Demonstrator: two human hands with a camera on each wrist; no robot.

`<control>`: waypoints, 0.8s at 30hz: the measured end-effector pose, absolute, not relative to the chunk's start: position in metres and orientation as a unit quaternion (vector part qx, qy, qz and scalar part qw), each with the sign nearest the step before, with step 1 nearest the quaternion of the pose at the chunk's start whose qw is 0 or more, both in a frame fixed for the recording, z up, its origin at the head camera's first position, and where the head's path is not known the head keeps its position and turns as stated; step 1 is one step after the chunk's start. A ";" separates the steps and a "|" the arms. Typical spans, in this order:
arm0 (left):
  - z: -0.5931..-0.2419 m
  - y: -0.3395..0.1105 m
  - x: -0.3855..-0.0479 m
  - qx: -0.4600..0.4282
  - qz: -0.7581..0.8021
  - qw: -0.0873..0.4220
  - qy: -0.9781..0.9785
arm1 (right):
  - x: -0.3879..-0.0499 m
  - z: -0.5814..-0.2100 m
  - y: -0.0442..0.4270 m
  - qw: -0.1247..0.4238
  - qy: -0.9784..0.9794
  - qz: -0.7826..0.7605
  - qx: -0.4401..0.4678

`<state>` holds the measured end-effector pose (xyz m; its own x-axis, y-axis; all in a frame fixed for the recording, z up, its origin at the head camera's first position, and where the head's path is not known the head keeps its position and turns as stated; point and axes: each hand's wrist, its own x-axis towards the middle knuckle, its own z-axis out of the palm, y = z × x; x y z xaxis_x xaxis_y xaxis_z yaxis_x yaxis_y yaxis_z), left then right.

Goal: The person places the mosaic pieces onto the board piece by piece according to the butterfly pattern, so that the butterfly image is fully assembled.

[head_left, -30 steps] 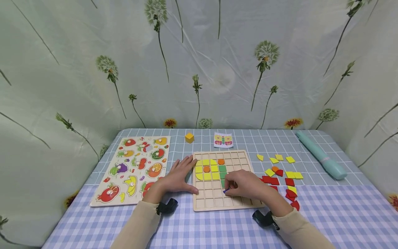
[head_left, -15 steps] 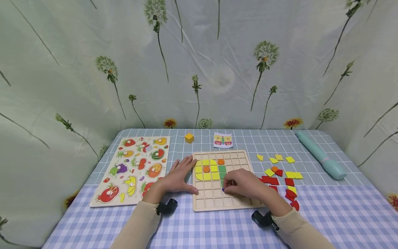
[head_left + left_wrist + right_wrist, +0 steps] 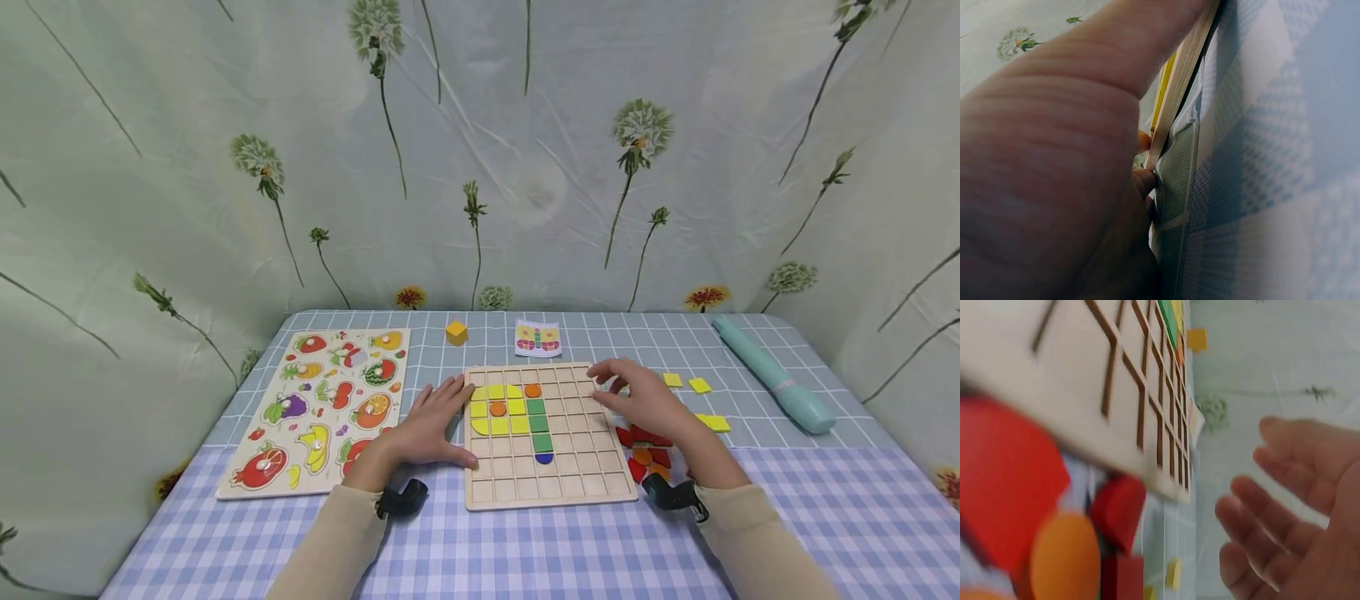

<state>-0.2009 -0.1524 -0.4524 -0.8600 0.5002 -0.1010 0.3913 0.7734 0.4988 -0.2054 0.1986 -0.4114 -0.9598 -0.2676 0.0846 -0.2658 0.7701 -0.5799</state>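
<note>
A wooden grid board lies on the table. In its left cells sit yellow tiles around an orange disc. A column of green squares runs beside them, with another orange disc above and a blue rounded piece below. My left hand rests with spread fingers against the board's left edge; the left wrist view shows its thumb at that edge. Over the board's upper right corner is my right hand, fingers loosely bent and apart, holding nothing in the right wrist view.
Red pieces and orange discs lie right of the board, partly hidden by the right arm; yellow tiles lie beyond. A fruit puzzle is at left. Behind are a yellow block, a butterfly card and a teal roll.
My right hand has let go of the blue piece, now below the green squares, and moved up and right to the board's far corner. The left hand has stayed put.
</note>
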 end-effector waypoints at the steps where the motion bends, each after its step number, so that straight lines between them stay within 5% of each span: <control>1: -0.453 -0.153 -0.201 0.240 0.237 0.114 0.934 | -0.207 -0.412 0.204 -0.003 0.942 -0.310 -0.130; 11: -0.453 -0.152 -0.201 0.237 0.236 0.116 0.935 | -0.221 -0.426 0.245 0.009 0.958 -0.284 -0.039; 24: -0.454 -0.152 -0.202 0.234 0.234 0.116 0.936 | -0.223 -0.437 0.244 0.014 0.960 -0.266 -0.082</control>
<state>-0.2016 -0.1523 -0.4536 -0.8634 0.4928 -0.1083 0.3838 0.7807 0.4932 -0.2234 0.2444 -0.4366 -0.9863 -0.1640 0.0170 -0.1494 0.8451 -0.5134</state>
